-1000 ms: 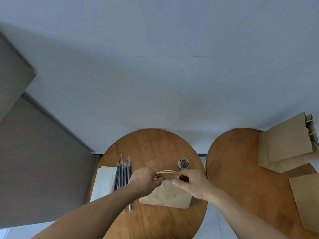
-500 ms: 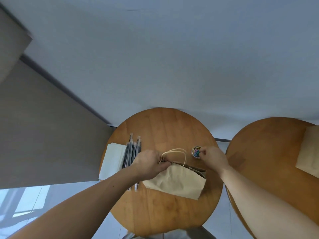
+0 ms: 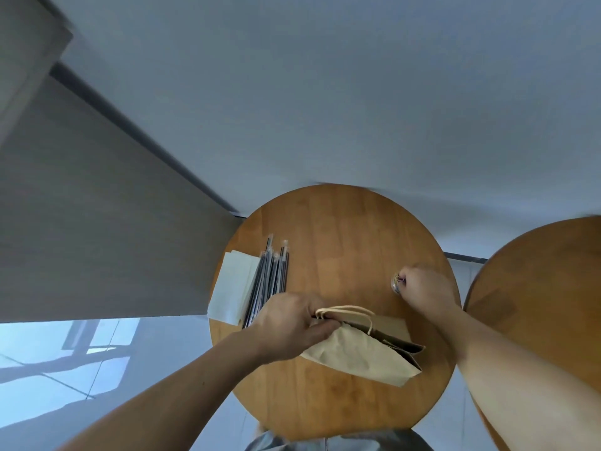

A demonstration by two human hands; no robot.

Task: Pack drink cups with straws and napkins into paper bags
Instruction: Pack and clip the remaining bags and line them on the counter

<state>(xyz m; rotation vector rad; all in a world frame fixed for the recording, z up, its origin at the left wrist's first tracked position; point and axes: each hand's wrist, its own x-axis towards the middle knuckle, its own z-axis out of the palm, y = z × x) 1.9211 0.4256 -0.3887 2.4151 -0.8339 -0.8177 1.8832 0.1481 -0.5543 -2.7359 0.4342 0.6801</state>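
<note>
The far half of the round table (image 3: 341, 229) is bare wood, open to a reach. Straws (image 3: 271, 281) and napkins (image 3: 232, 284) crowd its left edge; the paper bag (image 3: 361, 353) lies across the near middle.

No legible text, label, brand or number: paper bag (image 3: 357, 356) shows plain brown faces; cup (image 3: 395, 284) top at right of counter (image 3: 341, 229) is blurred and mostly covered by right hand (image 3: 422, 289), nothing readable there.
</note>
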